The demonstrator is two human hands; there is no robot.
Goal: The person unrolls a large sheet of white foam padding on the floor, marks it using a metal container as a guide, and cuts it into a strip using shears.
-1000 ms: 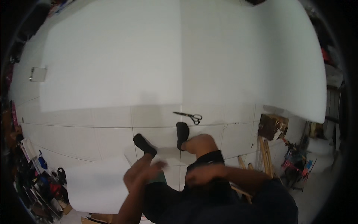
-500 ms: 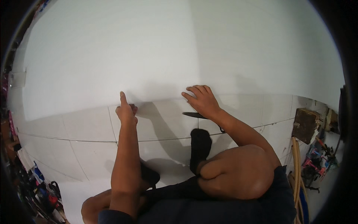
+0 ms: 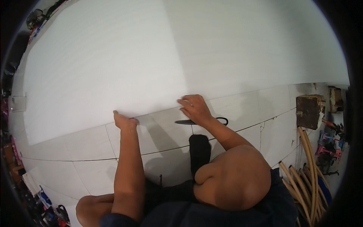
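White sheet [image 3: 106, 72] could crumple if the spread right hand [image 3: 196, 109] pushes it; scissors [image 3: 184, 122] lie by that wrist. Left hand [image 3: 124, 122] pinching? Can't tell.

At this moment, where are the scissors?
In the head view, the scissors lie on the floor just right of centre, partly hidden by the right forearm, between the white sheet and dark sock.

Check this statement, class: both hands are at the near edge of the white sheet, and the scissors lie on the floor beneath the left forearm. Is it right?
Not quite: in the head view, the scissors lie on the floor beneath the right forearm. Both the left hand and right hand are at the white sheet's near edge.
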